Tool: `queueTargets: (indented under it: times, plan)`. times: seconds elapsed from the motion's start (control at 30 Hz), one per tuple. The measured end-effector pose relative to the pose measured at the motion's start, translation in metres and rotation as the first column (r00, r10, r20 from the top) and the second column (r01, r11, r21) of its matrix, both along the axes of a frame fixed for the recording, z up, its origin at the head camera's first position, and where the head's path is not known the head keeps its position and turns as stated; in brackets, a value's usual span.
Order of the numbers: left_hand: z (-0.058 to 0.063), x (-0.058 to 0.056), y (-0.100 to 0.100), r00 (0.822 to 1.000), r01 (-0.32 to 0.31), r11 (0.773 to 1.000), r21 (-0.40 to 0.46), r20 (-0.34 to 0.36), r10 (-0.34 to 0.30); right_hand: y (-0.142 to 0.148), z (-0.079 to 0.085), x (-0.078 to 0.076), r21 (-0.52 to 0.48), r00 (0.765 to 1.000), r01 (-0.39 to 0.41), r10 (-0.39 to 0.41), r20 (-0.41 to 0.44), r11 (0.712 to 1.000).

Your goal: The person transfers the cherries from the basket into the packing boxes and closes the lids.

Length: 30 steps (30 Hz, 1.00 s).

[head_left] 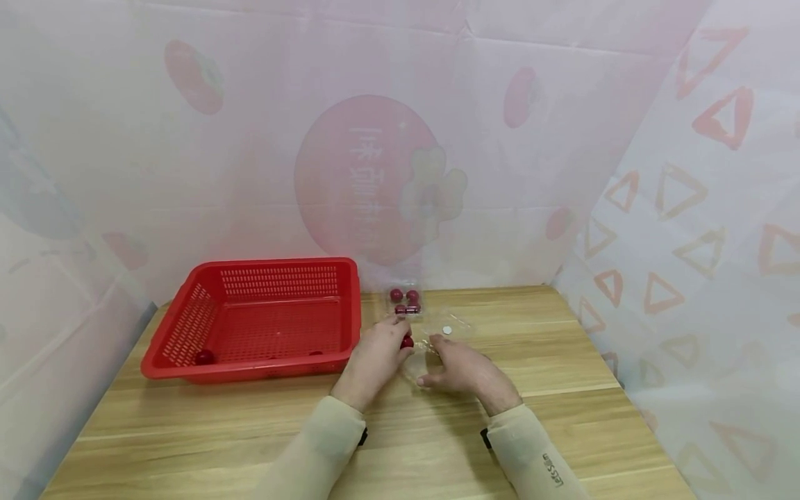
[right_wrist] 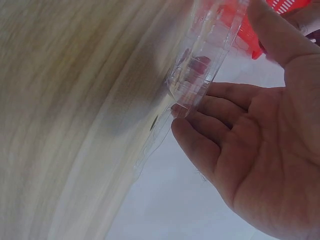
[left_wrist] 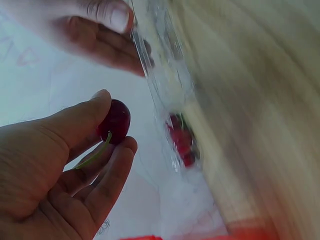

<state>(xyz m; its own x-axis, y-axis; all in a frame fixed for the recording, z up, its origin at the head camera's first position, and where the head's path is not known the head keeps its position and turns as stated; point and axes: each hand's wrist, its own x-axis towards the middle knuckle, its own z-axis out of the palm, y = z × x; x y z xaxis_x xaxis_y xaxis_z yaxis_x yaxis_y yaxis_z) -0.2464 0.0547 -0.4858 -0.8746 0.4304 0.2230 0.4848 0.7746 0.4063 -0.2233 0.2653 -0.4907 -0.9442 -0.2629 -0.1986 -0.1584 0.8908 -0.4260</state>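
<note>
My left hand [head_left: 377,355] pinches a dark red cherry [left_wrist: 117,121] with a green stem between thumb and fingertips, above the near box's left side. The right hand [head_left: 464,371] holds the right side of a clear plastic clamshell box [right_wrist: 210,55], thumb and curled fingers at its edge. This box's lid lies folded out behind, with a small white round sticker [head_left: 446,330] on it. How much is inside the near box is hard to tell through the glare and the hands. Just beyond the left hand sits another clear plastic box [head_left: 405,286] with several cherries [head_left: 396,295].
A red perforated plastic basket [head_left: 250,375] stands left of the hands, a few cherries [head_left: 204,357] near its front wall. Everything rests on a wood-grain table [head_left: 562,417]. A printed pale sheet [head_left: 487,173] rises behind the table and along its sides.
</note>
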Motion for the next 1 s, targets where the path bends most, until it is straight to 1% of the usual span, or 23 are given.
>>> queueTargets:
  times: [0.13, 0.23, 0.37, 0.5, 0.63, 0.73, 0.83, 1.0]
  plan:
    - [-0.005, 0.000, 0.010, 1.000, 0.005, 1.000, -0.010, 0.001, -0.005, 0.000, 0.000, 0.000, -0.004, 1.000, -0.001, 0.001, -0.003, 1.000]
    - [-0.008, -0.003, 0.016, 1.000, 0.001, 1.000, -0.012, 0.016, -0.001, 0.000, 0.000, 0.000, -0.007, 1.000, -0.006, 0.006, -0.003, 1.000]
    - [-0.012, -0.007, 0.023, 0.999, -0.024, 0.999, -0.024, 0.046, 0.025, 0.001, 0.000, 0.000, -0.012, 1.000, -0.014, 0.014, -0.005, 1.000]
    - [-0.017, -0.011, 0.030, 0.997, -0.059, 0.997, -0.054, 0.055, 0.062, 0.000, 0.000, 0.000, -0.014, 1.000, -0.019, 0.019, -0.004, 1.000]
    - [-0.023, -0.014, 0.034, 0.996, -0.064, 0.996, -0.068, 0.059, 0.068, 0.000, -0.001, 0.000, -0.015, 1.000, -0.014, 0.014, -0.002, 1.000]
    - [-0.027, -0.016, 0.037, 0.996, -0.063, 0.995, -0.079, 0.054, 0.068, 0.001, -0.001, 0.000, -0.020, 1.000, -0.016, 0.016, -0.005, 1.000]
    - [-0.029, -0.018, 0.038, 0.997, -0.066, 0.994, -0.082, 0.043, 0.070, 0.003, -0.001, -0.001, -0.030, 0.999, -0.036, 0.036, -0.003, 0.999]
    - [-0.032, -0.019, 0.038, 0.999, -0.047, 0.997, -0.056, -0.009, 0.047, 0.011, 0.002, -0.003, -0.041, 0.997, -0.077, 0.078, 0.022, 0.996]
